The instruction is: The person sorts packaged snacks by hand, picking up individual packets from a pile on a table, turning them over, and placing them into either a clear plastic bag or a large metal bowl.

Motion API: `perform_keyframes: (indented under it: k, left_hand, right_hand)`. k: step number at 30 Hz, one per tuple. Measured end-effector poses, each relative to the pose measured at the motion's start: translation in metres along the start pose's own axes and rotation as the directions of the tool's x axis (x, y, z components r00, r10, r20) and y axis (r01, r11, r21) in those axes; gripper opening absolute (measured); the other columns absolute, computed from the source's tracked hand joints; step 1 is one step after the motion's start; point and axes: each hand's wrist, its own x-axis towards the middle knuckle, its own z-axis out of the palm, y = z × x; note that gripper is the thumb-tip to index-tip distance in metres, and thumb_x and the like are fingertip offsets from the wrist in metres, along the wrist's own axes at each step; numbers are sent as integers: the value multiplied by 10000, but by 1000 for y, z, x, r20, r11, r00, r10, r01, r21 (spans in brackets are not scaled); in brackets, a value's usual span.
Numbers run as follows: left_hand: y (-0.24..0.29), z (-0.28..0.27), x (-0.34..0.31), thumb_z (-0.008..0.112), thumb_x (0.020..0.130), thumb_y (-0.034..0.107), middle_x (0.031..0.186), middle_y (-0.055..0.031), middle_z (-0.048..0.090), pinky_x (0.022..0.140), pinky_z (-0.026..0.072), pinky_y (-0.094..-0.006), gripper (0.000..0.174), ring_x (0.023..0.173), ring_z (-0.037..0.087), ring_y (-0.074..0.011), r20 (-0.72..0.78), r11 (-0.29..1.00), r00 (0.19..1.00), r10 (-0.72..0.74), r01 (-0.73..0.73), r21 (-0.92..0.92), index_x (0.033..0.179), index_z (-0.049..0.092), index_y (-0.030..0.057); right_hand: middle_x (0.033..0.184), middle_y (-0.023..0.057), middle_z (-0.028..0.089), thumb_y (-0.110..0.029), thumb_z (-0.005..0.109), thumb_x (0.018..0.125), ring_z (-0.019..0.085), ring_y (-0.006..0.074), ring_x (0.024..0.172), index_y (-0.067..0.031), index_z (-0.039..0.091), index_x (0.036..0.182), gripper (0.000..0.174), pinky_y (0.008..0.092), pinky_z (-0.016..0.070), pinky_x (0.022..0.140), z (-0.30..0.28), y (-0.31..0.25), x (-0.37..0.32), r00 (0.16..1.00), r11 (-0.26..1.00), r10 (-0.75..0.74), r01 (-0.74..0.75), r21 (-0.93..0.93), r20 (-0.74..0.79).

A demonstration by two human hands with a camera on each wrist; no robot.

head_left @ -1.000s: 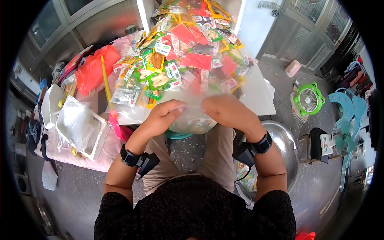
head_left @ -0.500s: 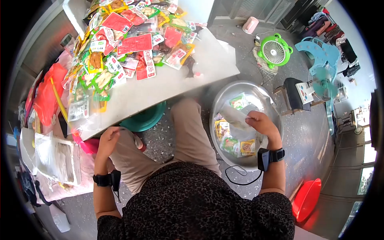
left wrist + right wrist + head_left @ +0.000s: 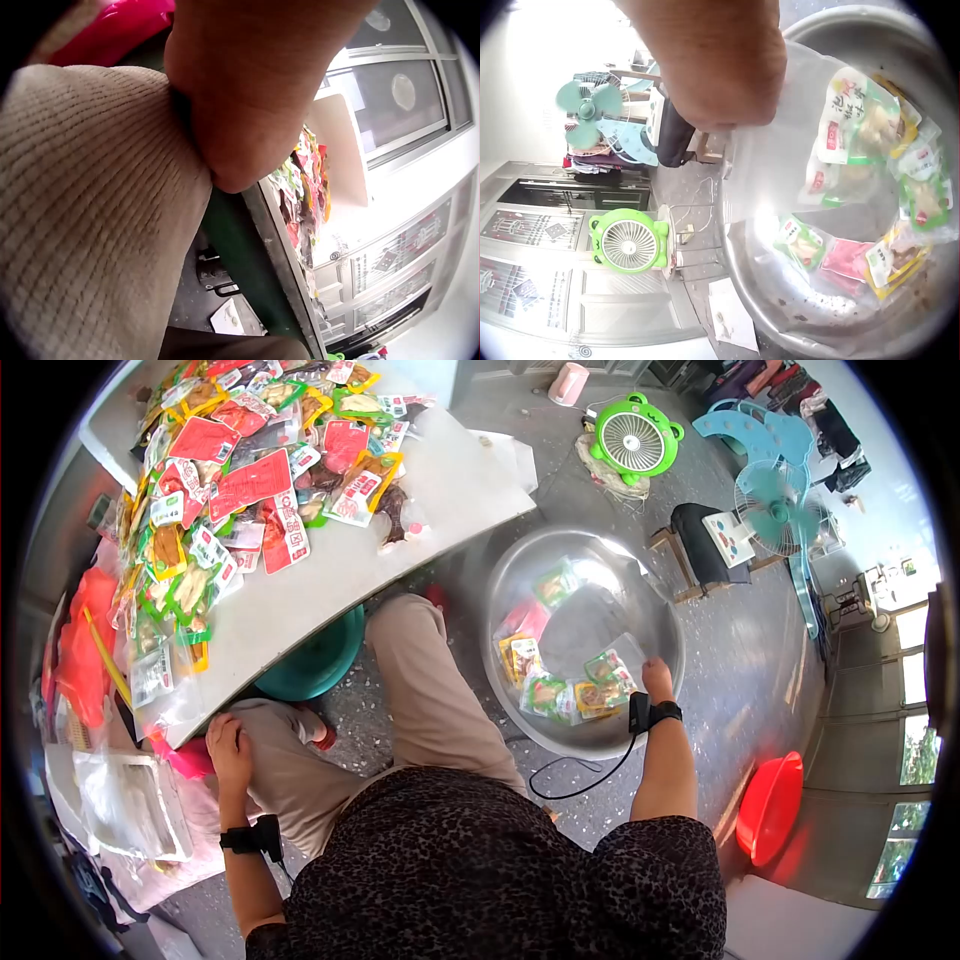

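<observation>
My right hand (image 3: 657, 680) is over the near right rim of a large metal basin (image 3: 590, 550). It pinches the edge of a clear plastic bag (image 3: 769, 169), which hangs into the basin with green-and-white snack packets (image 3: 845, 112) showing in it. More bagged snack packets (image 3: 548, 694) lie round the basin's bottom. My left hand (image 3: 229, 750) rests on my left thigh by the table's near edge, fingers loosely bent and holding nothing; in the left wrist view its fingers are mostly hidden behind the palm.
Colourful snack packets (image 3: 205, 490) are heaped on the white table (image 3: 430, 510). A teal basin (image 3: 315, 660) sits beneath it. A green frog-shaped fan (image 3: 635, 440) and a stool (image 3: 680, 565) stand beyond the metal basin; a red basin (image 3: 770, 810) leans at the right.
Both hands were together over the table's edge with a clear bag. The right hand carried the bag right and lowered it into the metal basin; the left dropped to the thigh. The view turned right.
</observation>
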Motion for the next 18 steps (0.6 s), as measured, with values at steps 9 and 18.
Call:
perform_keyframes:
  k: [9, 18]
  left_hand:
    - [-4, 5, -4, 507, 671, 37, 1012, -140, 489, 885, 300, -389, 196, 999, 423, -313, -22, 1000, 1000, 10, -9, 28, 865, 519, 14]
    - [-6, -10, -7, 483, 683, 5, 958, -162, 501, 827, 354, -356, 196, 931, 455, -318, -11, 980, 997, -77, 73, -185, 878, 499, -7]
  right_hand:
    - [992, 142, 541, -177, 418, 754, 494, 388, 918, -132, 526, 922, 205, 564, 346, 709, -42, 31, -21, 949, 882, 316, -294, -369, -3]
    - [1058, 140, 513, -164, 395, 743, 492, 325, 965, -110, 520, 976, 270, 510, 351, 787, 39, 12, -6, 936, 965, 208, -149, -217, 285]
